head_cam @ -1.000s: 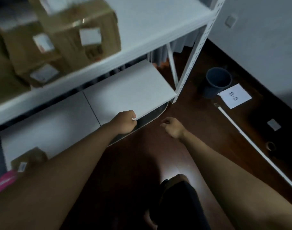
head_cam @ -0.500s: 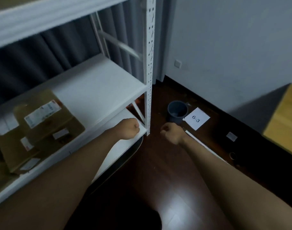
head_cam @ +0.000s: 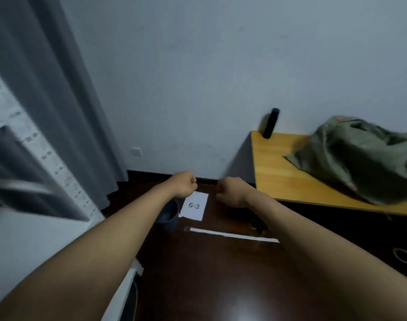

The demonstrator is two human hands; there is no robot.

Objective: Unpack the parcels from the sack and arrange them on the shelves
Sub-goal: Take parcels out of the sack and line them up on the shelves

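On the wooden table (head_cam: 288, 177) at far right, the green sack (head_cam: 360, 158) is slumped, soft cloth, prob. floppy (weight can't be judged); best gripped at the bunched mouth. Left hand (head_cam: 185, 185) and right hand (head_cam: 230, 191) are clenched, nothing held, w/ shelf (head_cam: 24, 239) near left.

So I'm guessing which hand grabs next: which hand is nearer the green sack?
Right. The right hand is out over the floor left of the sack; the left hand is farther left.

The green sack (head_cam: 364, 158) on the wooden table (head_cam: 281, 172) runs off the right edge. Beside the table, the left arm (head_cam: 119, 230) hides part of the bucket (head_cam: 169, 215).
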